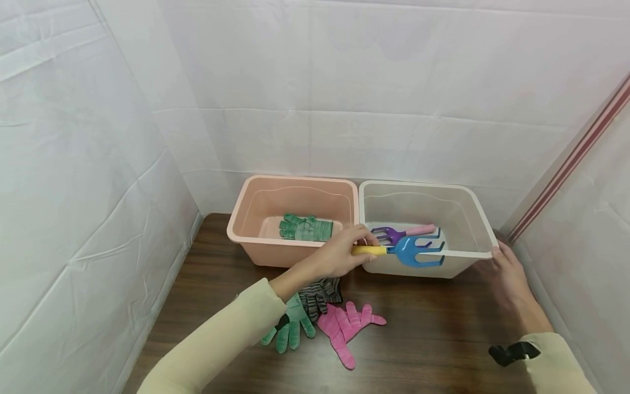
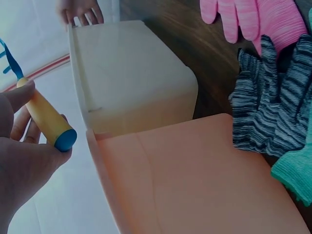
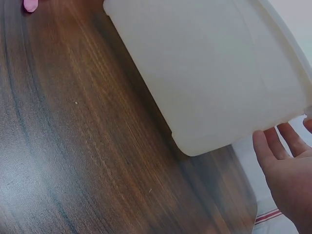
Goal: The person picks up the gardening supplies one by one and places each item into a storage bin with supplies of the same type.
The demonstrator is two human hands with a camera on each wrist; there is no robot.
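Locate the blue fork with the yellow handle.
In the head view, right of centre, the blue fork is held by its yellow handle in the left hand, its head seen across the near rim of the white bin.

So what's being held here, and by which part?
The left hand holds the blue hand rake by its yellow handle; the right hand grips the white bin by its rim, at the near right corner.

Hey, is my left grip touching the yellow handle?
Touching: the left wrist view shows the left grip pinching the yellow handle, with no gap between.
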